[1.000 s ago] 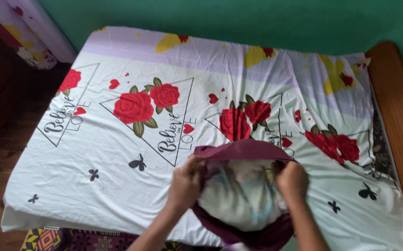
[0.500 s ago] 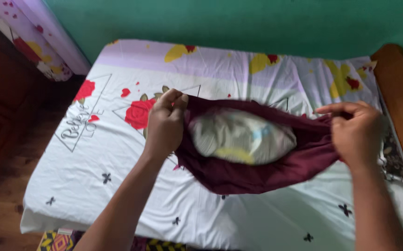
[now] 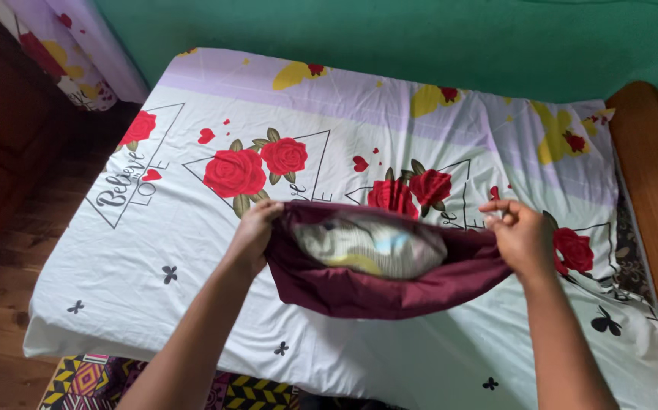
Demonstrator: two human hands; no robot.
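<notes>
Left hand: the left hand (image 3: 253, 235) is closed in a pinch on the left corner of the open mouth of the dark maroon cloth pillowcase (image 3: 374, 288).
Pillowcase: stretched between both hands, sagging just below them, held over the bed with the white rose-printed sheet (image 3: 192, 288).
Pillow: the pale striped pillow (image 3: 370, 244) sits inside the mouth; only its top shows, the rest is hidden by maroon cloth.
Right hand: the right hand (image 3: 522, 237) is closed on the right corner; its fingertips are hard to make out.
Change: half a second ago the hands were higher and wider apart; they have come down and the blur has cleared.
</notes>
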